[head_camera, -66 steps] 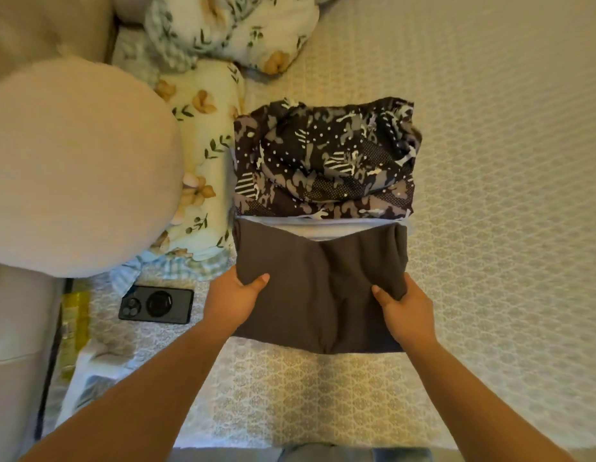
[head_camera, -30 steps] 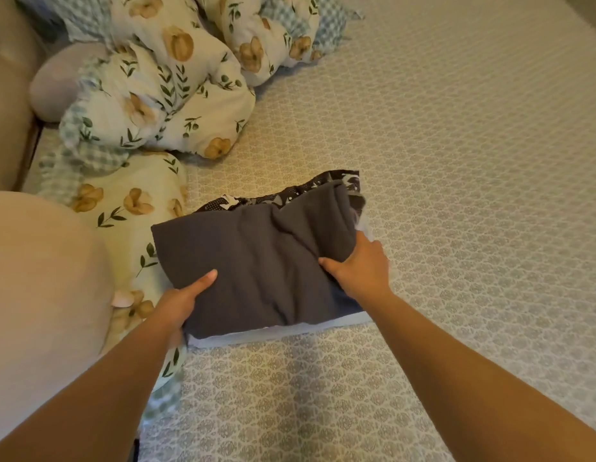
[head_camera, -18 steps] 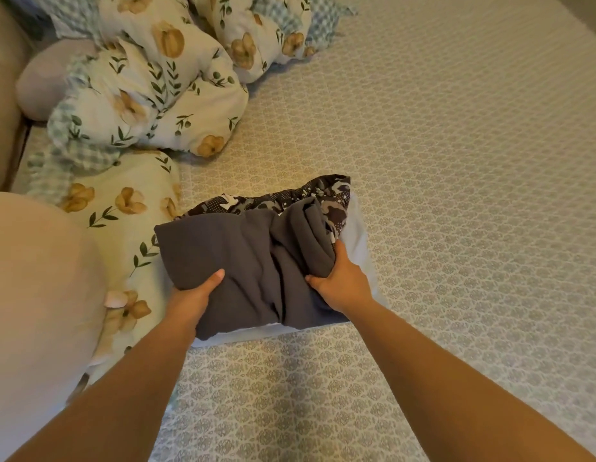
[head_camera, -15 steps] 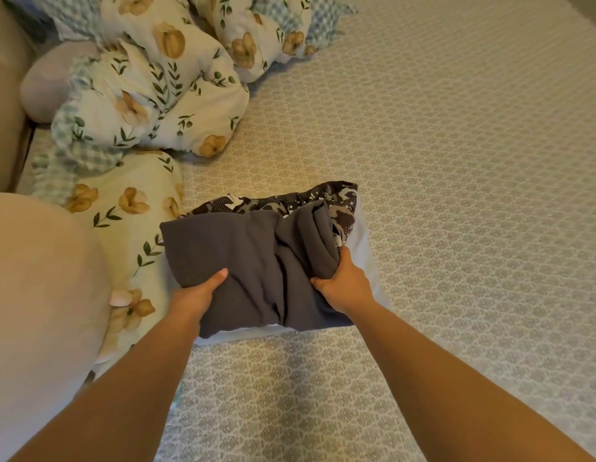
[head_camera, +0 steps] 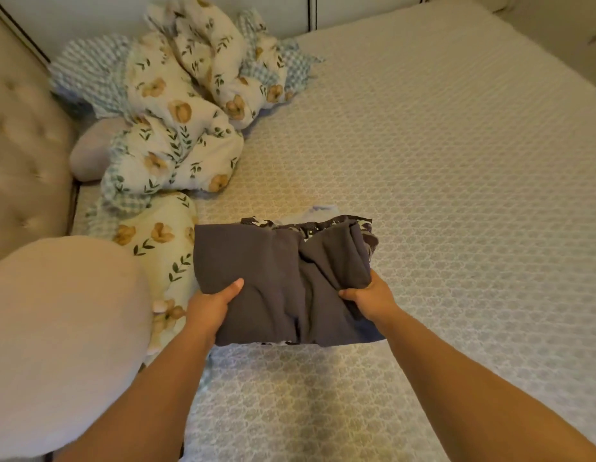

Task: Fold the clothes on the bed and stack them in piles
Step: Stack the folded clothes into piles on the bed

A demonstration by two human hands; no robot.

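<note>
A person's two bare forearms reach in from the near edge of the bed [head_camera: 456,195], each hand clamped on one side of a small stack of folded clothes. The left hand [head_camera: 210,306] grips the near-left corner, thumb on top of the cloth and fingers tucked beneath; the right hand [head_camera: 369,300] curls round the bunched right side. The stack sits at the middle-left of the mattress, just beside a round beige cushion [head_camera: 63,338], and may be slightly raised at the front, though that cannot be told for certain. Soft and light by the look of it, the pile is likely to sag and slide apart unless it is held from below at both ends, as here. On top lies a dark grey garment [head_camera: 273,281], creased down its middle, over a black-and-white patterned piece [head_camera: 323,225] showing along the far edge, with a pale item [head_camera: 319,210] peeping out behind. Beyond, a floral quilt [head_camera: 176,141] lies heaped against the tufted headboard [head_camera: 20,145].
</note>
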